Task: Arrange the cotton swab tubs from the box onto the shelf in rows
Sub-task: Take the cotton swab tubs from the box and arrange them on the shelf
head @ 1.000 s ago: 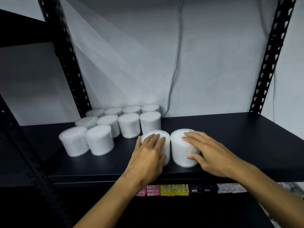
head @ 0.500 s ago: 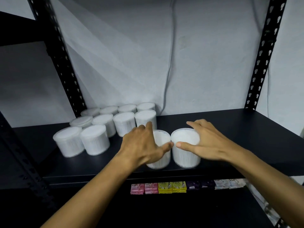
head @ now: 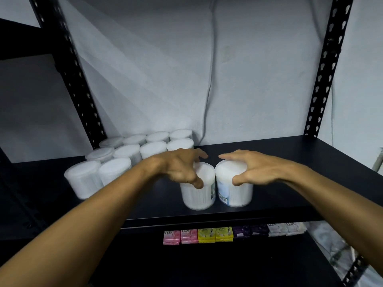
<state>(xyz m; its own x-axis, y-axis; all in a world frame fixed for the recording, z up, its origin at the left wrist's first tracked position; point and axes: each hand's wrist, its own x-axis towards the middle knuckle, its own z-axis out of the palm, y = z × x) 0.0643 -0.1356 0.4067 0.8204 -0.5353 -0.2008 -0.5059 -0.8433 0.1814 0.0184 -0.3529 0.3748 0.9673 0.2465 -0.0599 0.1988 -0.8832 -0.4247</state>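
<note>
While both tubs are standing upright, touching, near the shelf (head: 269, 162) front, the left hand (head: 180, 168) is clasping the left tub (head: 198, 193); the right hand (head: 255, 170) is clasping the right tub (head: 234, 191). The rows (head: 134, 154) are lying back-left, nearer the left hand.

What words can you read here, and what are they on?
"LUX": on the pink soap packs on the lower shelf.
"LUX", faint: on the white packs.
Yellow packs: print too blurred to read.
Purple packs: too dark to read.
Barcode on the right tub: digits too small.
Label on the left tub: unreadable.
</note>
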